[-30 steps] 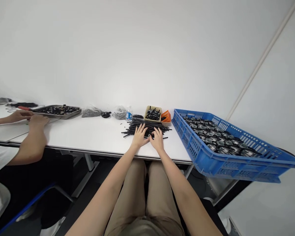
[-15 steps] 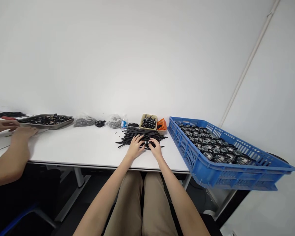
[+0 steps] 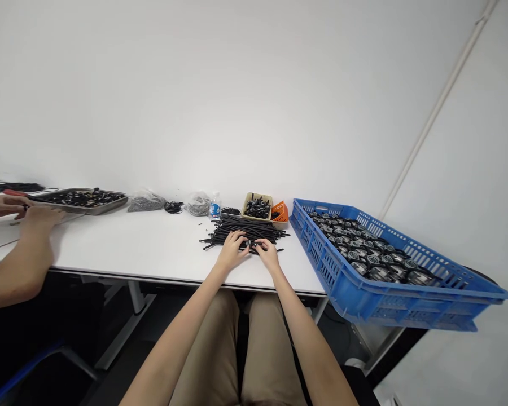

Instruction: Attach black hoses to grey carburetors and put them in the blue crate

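Note:
At the front of the pile of black rods or tubes [image 3: 254, 226], my two hands work close together on the white table. My left hand [image 3: 232, 251] is closed, its fingertips pinching a small round black-and-silver part [image 3: 248, 243]. Just to the right, my right hand [image 3: 267, 254] is also closed, with thumb and forefinger on a small dark piece [image 3: 254, 245] next to that part. Whether the two pieces are joined cannot be made out. Behind the pile stands a cream basket [image 3: 246, 216] of small black-and-silver parts.
A blue crate [image 3: 351, 293] of black-and-silver devices stands right. An orange basket [image 3: 281, 211], a bottle [image 3: 215, 207] and clear bags of small parts [image 3: 146, 202] line the wall. At left, a co-worker's hands [image 3: 38, 219] are beside a metal tray [image 3: 97, 210].
My fingers have shifted slightly around the small part, and the dark piece at my right fingertips shows more clearly. The view has tilted a little. The co-worker's hands moved slightly.

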### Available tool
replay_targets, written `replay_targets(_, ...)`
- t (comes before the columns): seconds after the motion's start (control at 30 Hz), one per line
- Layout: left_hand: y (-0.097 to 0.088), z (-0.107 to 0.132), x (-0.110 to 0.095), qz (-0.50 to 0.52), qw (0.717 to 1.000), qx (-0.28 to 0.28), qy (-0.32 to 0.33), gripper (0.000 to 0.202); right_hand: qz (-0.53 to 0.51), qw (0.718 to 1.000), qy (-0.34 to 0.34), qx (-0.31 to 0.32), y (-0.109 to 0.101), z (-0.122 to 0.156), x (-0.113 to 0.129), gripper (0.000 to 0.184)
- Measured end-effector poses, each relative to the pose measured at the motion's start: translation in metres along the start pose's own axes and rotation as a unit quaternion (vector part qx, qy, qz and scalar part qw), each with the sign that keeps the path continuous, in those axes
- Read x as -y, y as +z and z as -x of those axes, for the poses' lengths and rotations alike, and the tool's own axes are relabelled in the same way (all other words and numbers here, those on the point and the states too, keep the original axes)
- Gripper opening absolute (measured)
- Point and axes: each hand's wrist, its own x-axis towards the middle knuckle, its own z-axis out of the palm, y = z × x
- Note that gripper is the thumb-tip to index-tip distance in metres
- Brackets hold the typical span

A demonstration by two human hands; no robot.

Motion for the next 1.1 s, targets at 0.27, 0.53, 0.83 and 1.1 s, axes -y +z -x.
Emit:
replay_targets(0.27,-0.0031,0.0005,-0.0031,0.019,1.0,-0.01,-0.004,0.014,0.089,0.996,-0.006,-0.006,-0.0007,0.0026,0.0013,0.021)
replay_targets(0.53,-0.0016,0.0013,-0.0014,0.031,0.999,-0.016,-0.016,0.012,0.126,0.992,-0.009,0.016,-0.0015,0.0021,-0.0008,0.023)
replay_targets(0.83,-0.0023,0.0015,0.0002,0.036,0.998,0.016,-0.04,0.01,0.11,0.994,0.0,0.003,-0.0022,0.0009,-0.0041,0.026)
replay_targets(1.1,-0.0008,0.0035,0.0026,0.04,0.996,0.04,-0.072,0.011,0.087,0.996,0.006,-0.012,-0.0017,0.0013,-0.0021,0.024)
